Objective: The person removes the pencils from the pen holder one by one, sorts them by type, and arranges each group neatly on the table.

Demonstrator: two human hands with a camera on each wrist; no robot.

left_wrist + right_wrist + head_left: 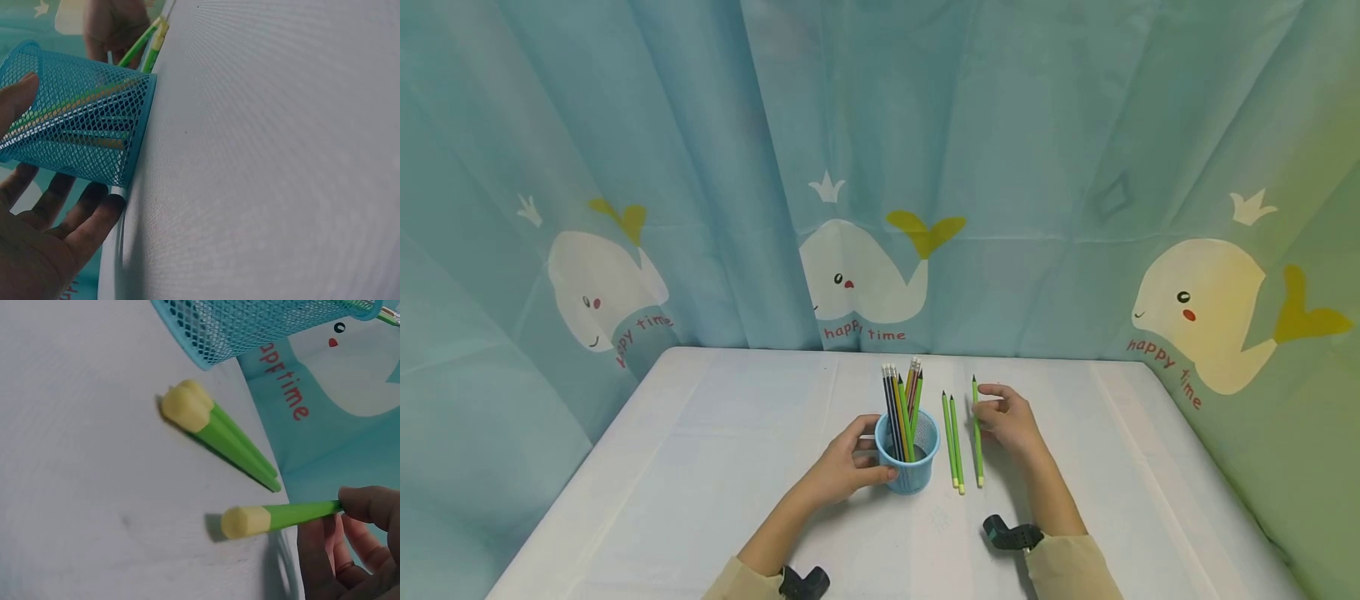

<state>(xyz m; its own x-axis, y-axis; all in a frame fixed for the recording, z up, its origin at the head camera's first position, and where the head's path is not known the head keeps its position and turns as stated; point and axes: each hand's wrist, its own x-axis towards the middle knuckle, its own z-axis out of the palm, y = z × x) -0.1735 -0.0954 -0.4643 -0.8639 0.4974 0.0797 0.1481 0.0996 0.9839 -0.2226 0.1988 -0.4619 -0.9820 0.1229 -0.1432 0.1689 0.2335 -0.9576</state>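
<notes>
My left hand point(844, 468) holds a light blue mesh pencil cup point(913, 478) from its left side, thumb at the front and fingers round the back. Several pencils point(897, 417), dark, yellow and green, lean inside the cup with their upper ends above the rim. To the right of it, my right hand point(1011, 422) pinches a green pencil point(303, 513) between thumb and fingers. That pencil's pale yellow end points towards me, a little above the table in the right wrist view. Two more green pencils point(234, 444) lie side by side between the cup and my right hand.
A white-covered table point(715, 483) carries everything. Behind it hangs a blue-green curtain point(1037, 150) printed with white whales, close along the table's back edge. Each wrist wears a black strapped device point(1011, 533).
</notes>
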